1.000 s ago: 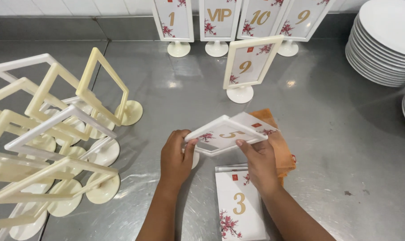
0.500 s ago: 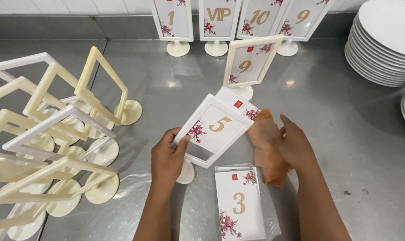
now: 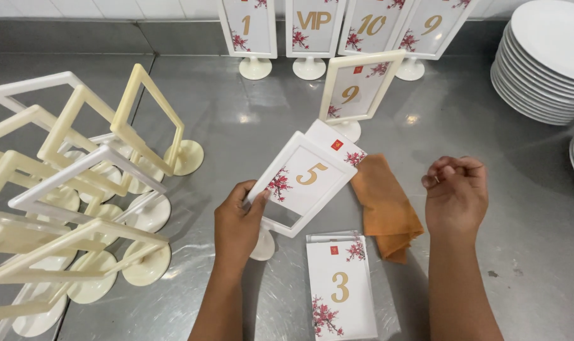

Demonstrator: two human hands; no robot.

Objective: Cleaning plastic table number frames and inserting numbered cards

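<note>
The steel worktop (image 3: 249,136) carries all items. The white sign frame (image 3: 302,184) stands tilted, just left of the orange cloth (image 3: 388,208). Left hand (image 3: 236,224): fingers clamped on the frame's edge. Right hand (image 3: 456,196): fingers curled together, empty, right of the cloth. Risk: the half-inserted card (image 3: 337,146) may slide out of the tilted frame.

Empty frames (image 3: 78,183) left; plate stack (image 3: 546,57) far right; cloth (image 3: 385,205) center, right of held frame (image 3: 302,183); card stack (image 3: 338,284) in front.
</note>
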